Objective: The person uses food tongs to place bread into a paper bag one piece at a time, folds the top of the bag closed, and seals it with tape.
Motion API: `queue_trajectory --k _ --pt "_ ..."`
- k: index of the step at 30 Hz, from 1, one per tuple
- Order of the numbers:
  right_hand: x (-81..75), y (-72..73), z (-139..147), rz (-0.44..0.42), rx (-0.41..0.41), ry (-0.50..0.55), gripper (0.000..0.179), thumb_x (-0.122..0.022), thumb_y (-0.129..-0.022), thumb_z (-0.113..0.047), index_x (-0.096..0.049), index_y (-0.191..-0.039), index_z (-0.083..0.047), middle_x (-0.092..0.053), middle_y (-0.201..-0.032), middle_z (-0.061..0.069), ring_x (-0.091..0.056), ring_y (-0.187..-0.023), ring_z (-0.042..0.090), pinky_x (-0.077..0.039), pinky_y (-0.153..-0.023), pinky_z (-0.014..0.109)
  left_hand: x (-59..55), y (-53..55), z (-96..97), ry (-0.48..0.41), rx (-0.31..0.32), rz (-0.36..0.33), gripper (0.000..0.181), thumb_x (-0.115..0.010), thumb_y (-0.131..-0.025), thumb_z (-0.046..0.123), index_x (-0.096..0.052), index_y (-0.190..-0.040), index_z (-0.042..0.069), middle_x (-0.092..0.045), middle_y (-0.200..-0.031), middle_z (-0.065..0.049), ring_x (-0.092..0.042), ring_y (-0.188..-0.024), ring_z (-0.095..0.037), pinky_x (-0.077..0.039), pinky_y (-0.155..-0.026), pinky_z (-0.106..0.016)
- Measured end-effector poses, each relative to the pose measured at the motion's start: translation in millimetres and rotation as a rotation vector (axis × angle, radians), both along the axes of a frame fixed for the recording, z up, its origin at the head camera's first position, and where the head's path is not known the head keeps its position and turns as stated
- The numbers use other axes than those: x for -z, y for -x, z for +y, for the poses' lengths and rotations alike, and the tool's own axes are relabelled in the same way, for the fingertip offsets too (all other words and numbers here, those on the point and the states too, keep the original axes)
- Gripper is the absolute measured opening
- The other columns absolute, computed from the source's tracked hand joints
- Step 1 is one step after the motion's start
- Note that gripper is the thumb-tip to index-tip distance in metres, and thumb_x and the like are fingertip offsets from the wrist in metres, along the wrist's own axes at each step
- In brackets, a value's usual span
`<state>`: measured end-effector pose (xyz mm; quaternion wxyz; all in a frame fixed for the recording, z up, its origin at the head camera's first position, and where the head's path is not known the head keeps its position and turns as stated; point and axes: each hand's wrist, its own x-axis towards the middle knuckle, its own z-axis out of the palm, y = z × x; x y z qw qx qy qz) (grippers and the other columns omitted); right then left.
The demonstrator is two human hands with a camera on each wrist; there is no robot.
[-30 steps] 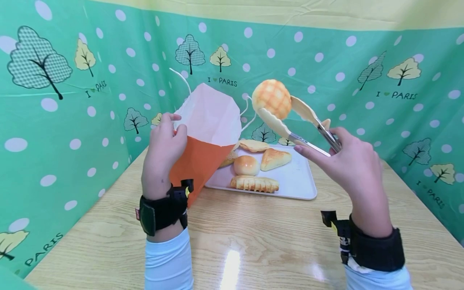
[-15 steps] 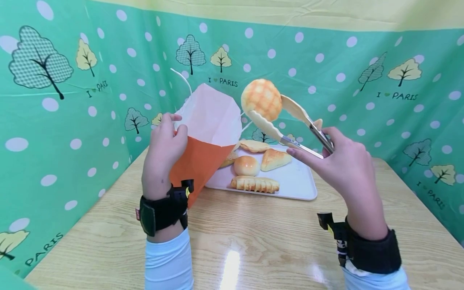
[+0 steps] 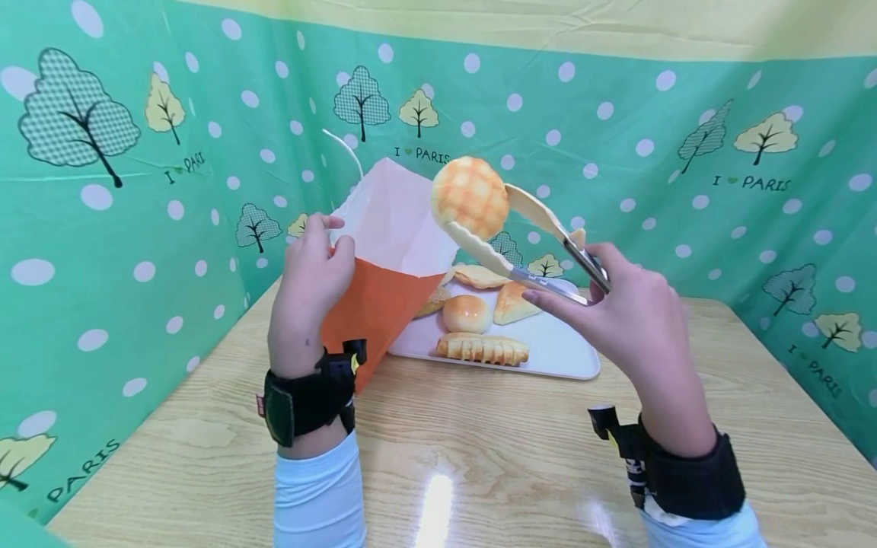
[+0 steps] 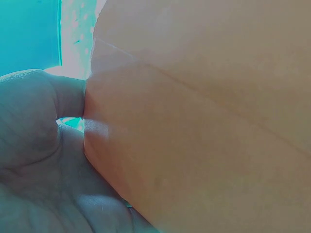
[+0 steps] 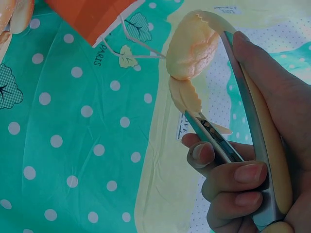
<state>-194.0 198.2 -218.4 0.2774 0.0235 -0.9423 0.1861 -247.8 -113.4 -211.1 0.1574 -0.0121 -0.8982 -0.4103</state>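
My left hand (image 3: 311,281) pinches the left rim of an orange paper bag (image 3: 384,312) with thumb and fingers. The bag leans to the right, its pale inside facing me. In the left wrist view the paper (image 4: 204,126) fills most of the picture beside the thumb. My right hand (image 3: 630,320) grips metal tongs (image 3: 551,286) with cream-coloured scalloped tips. Between those tips is a round bun (image 3: 469,198) with a criss-cross top, held up in the air. The bun overlaps the right side of the bag's mouth in the head view; the right wrist view shows its paler underside (image 5: 192,48).
Behind the bag lies a white tray (image 3: 562,354) on the wooden table (image 3: 493,441). It bears a glossy round bun (image 3: 466,313), a ridged long bread (image 3: 483,348), a triangular pastry (image 3: 514,303) and others, one partly hidden by the bag. Green polka-dot cloth (image 3: 603,152) surrounds the table.
My right hand has moved left with the tongs and the criss-cross bun, bringing the bun from right of the bag to its mouth's edge. My left hand and the bag stay still.
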Motion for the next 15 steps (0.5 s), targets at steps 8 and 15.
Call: queue_trajectory --k 8,15 --pt "5.4 3.4 -10.4 -0.008 -0.011 -0.048 0.08 -0.054 -0.059 -0.083 -0.052 -0.108 -0.02 -0.047 -0.063 0.001 -0.041 -0.051 0.021 -0.025 -0.043 0.032 0.2 0.1 -0.6 0.002 0.002 -0.007 0.047 -0.026 -0.095 0.025 -0.03 -0.138 0.006 -0.029 -0.059 -0.004 -0.031 -0.05 -0.022 -0.03 -0.053 -0.031" --pt "11.7 7.9 -18.0 0.014 -0.032 -0.039 0.077 -0.055 -0.058 -0.084 -0.052 -0.102 -0.021 -0.045 -0.06 0.0 -0.039 -0.048 0.02 -0.024 -0.041 0.031 -0.7 -0.5 0.0 0.011 0.007 -0.023 0.049 -0.027 -0.095 0.026 -0.027 -0.139 0.006 -0.03 -0.061 -0.005 -0.033 -0.051 -0.023 -0.031 -0.055 -0.031"
